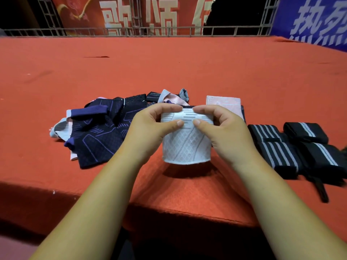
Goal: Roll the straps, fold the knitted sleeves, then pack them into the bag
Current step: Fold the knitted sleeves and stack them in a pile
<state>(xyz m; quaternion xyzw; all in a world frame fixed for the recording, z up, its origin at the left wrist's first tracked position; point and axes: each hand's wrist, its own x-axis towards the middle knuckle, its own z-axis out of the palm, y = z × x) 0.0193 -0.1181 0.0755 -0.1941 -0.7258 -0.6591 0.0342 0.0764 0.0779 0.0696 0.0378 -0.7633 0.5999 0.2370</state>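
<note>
At centre frame, both hands pinch the top edge of a white sleeve (186, 145), which hangs below the fingers.

The left hand (150, 126) and right hand (223, 126) each hold the upper band between a thumb in front and curled fingers behind, with the thumb tips nearly meeting at the middle. The sleeve's long axis runs top to bottom in the frame, and its lower hem sits just above the red table (169, 62). Neither hand is nearer, so the fold probably means bringing the top edge down toward the hem. At left lies a pile of dark sleeves (101, 132). A folded pink sleeve (223, 103) sits just behind the hands, and rolled striped straps (293, 145) are at right. No bag is visible.
</note>
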